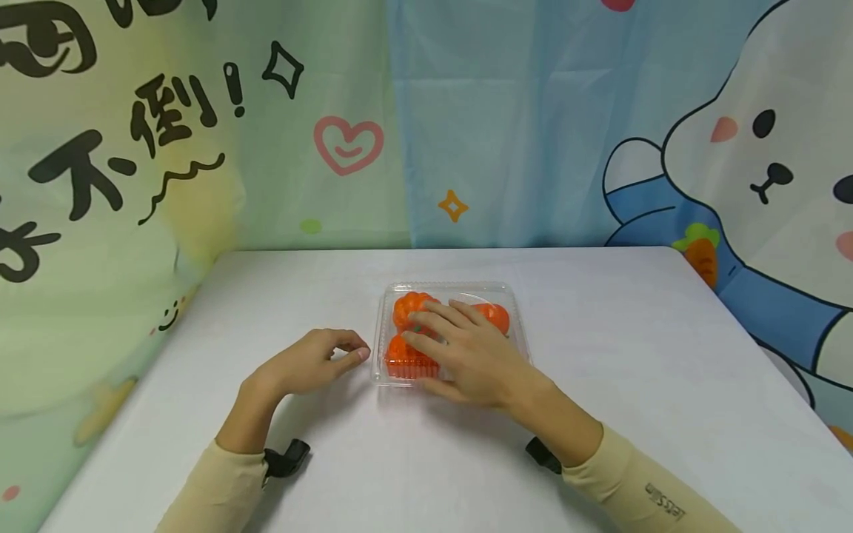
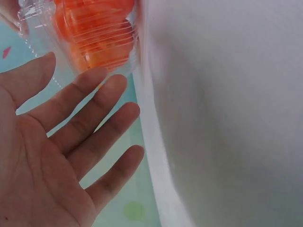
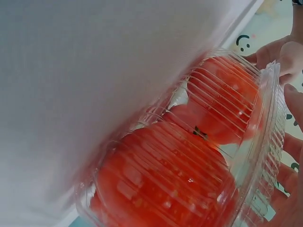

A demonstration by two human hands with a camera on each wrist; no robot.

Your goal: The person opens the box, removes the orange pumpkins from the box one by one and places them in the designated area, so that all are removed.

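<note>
The clear, thin-walled plastic box with ridged sides (image 1: 453, 287) sits on the white table (image 1: 640, 355), directly under the spread fingers of the right hand (image 1: 474, 354) and just beyond the fingertips of the left hand (image 1: 318, 363). The left fingers are straight and apart, gripping nothing; whether a tip touches the rim, I cannot tell. Inside, one glossy orange-red, rounded fruit-like piece (image 1: 403, 307) and another of the same kind (image 1: 408, 361) lie near the right fingertips; a third (image 1: 496, 317) shows past the little finger.

The box is probably light, springy and a bit slippery; its top would likely dent under pressing fingertips. The rounded pieces could roll if it tips. The stiffer flanged rim, within reach of the left fingertips, seems the best hold.
</note>
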